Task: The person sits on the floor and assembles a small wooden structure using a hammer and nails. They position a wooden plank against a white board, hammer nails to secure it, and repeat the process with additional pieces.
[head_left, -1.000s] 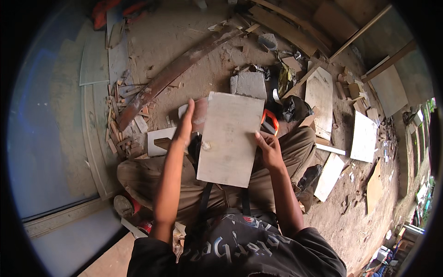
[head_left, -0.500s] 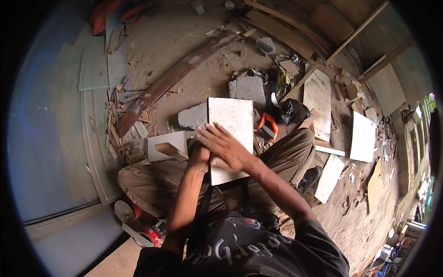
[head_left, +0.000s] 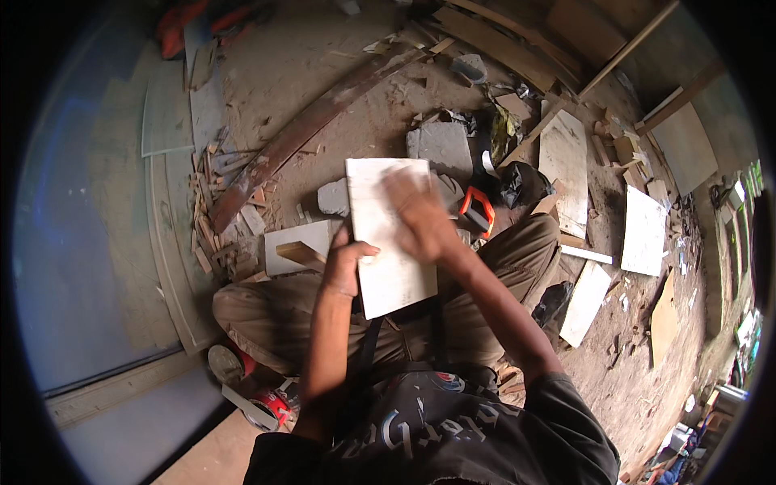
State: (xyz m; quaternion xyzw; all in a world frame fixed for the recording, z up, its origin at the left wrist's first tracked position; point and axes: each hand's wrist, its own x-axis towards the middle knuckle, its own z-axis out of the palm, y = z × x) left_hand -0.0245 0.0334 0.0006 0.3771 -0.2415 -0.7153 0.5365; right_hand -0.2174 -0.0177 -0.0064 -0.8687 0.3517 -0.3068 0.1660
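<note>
Head view shows us sitting on the dirt floor (head_left: pixel 323 97) with a pale rectangular wooden board (head_left: pixel 388 238) resting tilted on our lap, over the brown trousers (head_left: pixel 267 311). Our left hand (head_left: pixel 346 265) grips the left edge of the board, thumb on the top face and the other fingers going under it, so it is closed on the board. Our right hand (head_left: pixel 420 214) lies on the upper part of the face and is blurred; we cannot tell if its fingers are flat or curled, or if they hold something small.

We judge that the right hand rubs or wipes the surface. To do this well, we keep the left grip firm so the board does not slide off the knees, and we press with even force along the length of the board, not only in one place. The lower end is supported by the lap, but the far end hangs free, so heavy pressure there can tip it.

Just beside the far corner lies an orange-handled tool (head_left: pixel 477 212), and a grey stone block (head_left: pixel 440 145) is behind it.
</note>
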